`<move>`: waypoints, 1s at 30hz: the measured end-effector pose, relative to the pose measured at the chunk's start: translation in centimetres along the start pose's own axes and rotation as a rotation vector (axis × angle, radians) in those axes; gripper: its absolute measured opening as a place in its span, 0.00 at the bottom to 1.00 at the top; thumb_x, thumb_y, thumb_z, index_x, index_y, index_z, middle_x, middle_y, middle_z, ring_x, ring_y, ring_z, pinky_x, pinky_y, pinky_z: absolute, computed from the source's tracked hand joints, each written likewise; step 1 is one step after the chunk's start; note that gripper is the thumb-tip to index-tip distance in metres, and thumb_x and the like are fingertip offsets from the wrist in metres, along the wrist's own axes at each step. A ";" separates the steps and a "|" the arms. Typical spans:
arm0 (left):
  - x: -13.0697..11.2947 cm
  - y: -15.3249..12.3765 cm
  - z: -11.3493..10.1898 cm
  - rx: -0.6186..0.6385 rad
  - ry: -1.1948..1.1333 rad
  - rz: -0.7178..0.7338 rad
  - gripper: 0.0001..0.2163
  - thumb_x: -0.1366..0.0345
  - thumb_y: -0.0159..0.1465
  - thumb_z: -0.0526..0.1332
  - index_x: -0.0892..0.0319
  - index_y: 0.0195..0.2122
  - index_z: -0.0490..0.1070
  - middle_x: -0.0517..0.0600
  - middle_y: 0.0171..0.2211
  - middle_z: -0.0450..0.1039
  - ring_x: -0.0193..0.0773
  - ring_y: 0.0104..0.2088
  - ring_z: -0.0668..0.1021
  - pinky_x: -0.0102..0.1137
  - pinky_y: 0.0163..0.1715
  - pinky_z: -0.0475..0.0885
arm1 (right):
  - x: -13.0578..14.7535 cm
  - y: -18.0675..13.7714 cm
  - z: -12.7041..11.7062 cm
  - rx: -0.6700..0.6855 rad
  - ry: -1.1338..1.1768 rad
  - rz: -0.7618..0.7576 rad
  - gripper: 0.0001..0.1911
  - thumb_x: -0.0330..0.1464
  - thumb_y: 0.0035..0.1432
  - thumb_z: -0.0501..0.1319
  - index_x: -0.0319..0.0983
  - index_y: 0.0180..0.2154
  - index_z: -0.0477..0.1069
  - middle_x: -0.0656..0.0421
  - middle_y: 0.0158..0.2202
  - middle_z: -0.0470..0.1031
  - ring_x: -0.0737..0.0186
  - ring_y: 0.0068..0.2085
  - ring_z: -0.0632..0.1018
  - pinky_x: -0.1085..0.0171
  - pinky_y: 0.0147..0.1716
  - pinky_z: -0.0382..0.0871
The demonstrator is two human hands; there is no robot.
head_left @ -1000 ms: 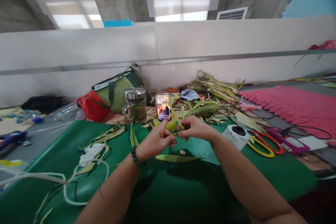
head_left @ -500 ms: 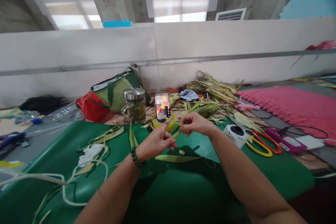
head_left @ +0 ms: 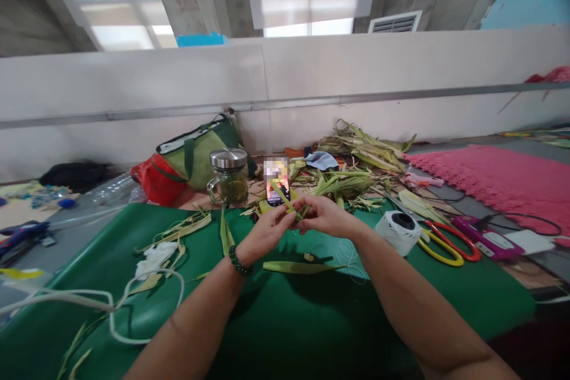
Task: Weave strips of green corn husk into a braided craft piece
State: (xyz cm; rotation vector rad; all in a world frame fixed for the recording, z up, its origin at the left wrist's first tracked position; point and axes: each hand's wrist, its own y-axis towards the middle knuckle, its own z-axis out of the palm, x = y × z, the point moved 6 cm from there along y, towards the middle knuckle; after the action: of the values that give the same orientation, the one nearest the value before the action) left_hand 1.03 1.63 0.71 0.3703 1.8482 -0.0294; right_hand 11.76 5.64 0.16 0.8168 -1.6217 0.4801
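Nothing here can be read for certain. A few faint red marks sit high on the concrete pillar (head_left: 187, 5) at the far wall, too washed out to make out as characters. The phone (head_left: 271, 197) stands on the bench (head_left: 289, 320) just behind the leaf strip (head_left: 285, 199), which is pinched in the grip of the left hand (head_left: 267, 231) and right hand (head_left: 327, 217). Its lit picture is blurred on top, and no words are legible. The white roll (head_left: 398, 230) to the right carries a patterned band too small to tell as print.
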 end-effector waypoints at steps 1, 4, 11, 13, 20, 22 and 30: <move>0.3 0.0 0.0 -0.001 0.008 -0.034 0.20 0.50 0.60 0.56 0.65 0.39 0.72 0.52 0.32 0.73 0.38 0.32 0.74 0.32 0.34 0.70 | -0.1 0.0 0.1 -0.011 -0.001 0.004 0.14 0.31 0.44 0.66 0.38 0.35 0.68 0.63 0.27 0.75 0.66 0.27 0.76 0.66 0.28 0.70; 0.6 0.0 -0.1 -0.030 0.077 -0.079 0.18 0.52 0.60 0.55 0.65 0.32 0.71 0.48 0.25 0.70 0.32 0.24 0.69 0.27 0.24 0.65 | 0.0 0.0 0.2 -0.023 -0.049 0.015 0.11 0.31 0.44 0.65 0.38 0.32 0.67 0.64 0.24 0.73 0.65 0.25 0.77 0.67 0.26 0.69; 1.0 0.1 0.2 0.029 -0.058 -0.172 0.10 0.62 0.57 0.59 0.63 0.36 0.68 0.46 0.24 0.68 0.29 0.20 0.69 0.25 0.21 0.65 | -0.3 0.0 -0.3 -0.028 -0.100 0.053 0.11 0.29 0.42 0.65 0.38 0.31 0.67 0.64 0.23 0.74 0.65 0.25 0.77 0.68 0.25 0.68; 1.2 0.0 0.4 0.043 -0.117 -0.208 0.09 0.64 0.55 0.60 0.63 0.35 0.67 0.47 0.25 0.69 0.30 0.22 0.72 0.26 0.23 0.68 | -0.4 0.1 -0.3 -0.021 -0.095 0.039 0.12 0.29 0.42 0.66 0.38 0.31 0.67 0.64 0.24 0.74 0.65 0.25 0.77 0.67 0.26 0.69; 1.4 0.0 0.3 0.014 -0.048 -0.235 0.16 0.55 0.60 0.57 0.62 0.22 0.66 0.40 0.12 0.54 0.25 0.14 0.59 0.23 0.14 0.52 | -0.4 -0.1 -0.2 -0.007 -0.154 0.046 0.12 0.29 0.45 0.65 0.38 0.33 0.65 0.62 0.23 0.75 0.63 0.27 0.77 0.66 0.27 0.70; 1.6 0.1 0.1 -0.006 -0.023 -0.249 0.17 0.54 0.59 0.57 0.62 0.21 0.67 0.40 0.11 0.52 0.25 0.13 0.57 0.24 0.13 0.49 | -0.1 -0.3 -0.2 -0.004 -0.169 0.054 0.13 0.29 0.45 0.65 0.38 0.34 0.64 0.61 0.24 0.75 0.63 0.28 0.78 0.66 0.27 0.70; 1.0 0.0 -0.1 -0.081 -0.081 -0.226 0.14 0.57 0.58 0.59 0.63 0.24 0.70 0.45 0.17 0.65 0.25 0.15 0.60 0.24 0.15 0.53 | 0.9 -0.3 -1.7 -0.076 -0.182 -0.078 0.07 0.34 0.50 0.62 0.37 0.31 0.71 0.60 0.28 0.74 0.66 0.29 0.76 0.66 0.31 0.71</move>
State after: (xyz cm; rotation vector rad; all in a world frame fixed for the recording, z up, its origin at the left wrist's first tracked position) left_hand 0.67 1.92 -0.18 0.1007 1.7970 -0.1224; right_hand 13.03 6.38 1.39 0.8836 -1.7571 0.2935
